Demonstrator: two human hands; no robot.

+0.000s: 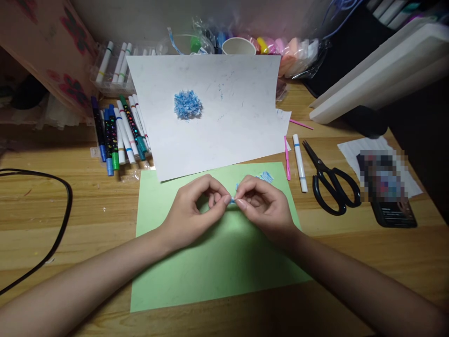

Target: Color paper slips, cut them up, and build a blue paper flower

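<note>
Both hands meet above a green sheet (217,262). My left hand (199,206) pinches one side of a small blue-and-white piece (232,201), thumb against forefinger. On its other side, my right hand (263,203) pinches the same piece, fingertips almost touching those of the left. Most of the piece is hidden by the fingers. Just behind the right hand lies a blue-and-white striped scrap (266,177) on the green sheet. A fluffy blue-and-white clump (188,104) rests on a white sheet (238,135) farther back.
Markers (122,131) lie at the back left, near a black cable (68,206). To the right are a pink tool (287,159), a white marker (300,164), black-handled scissors (331,185) and a phone (393,213). A paper cup (239,46) and bagged colored material (294,56) stand behind.
</note>
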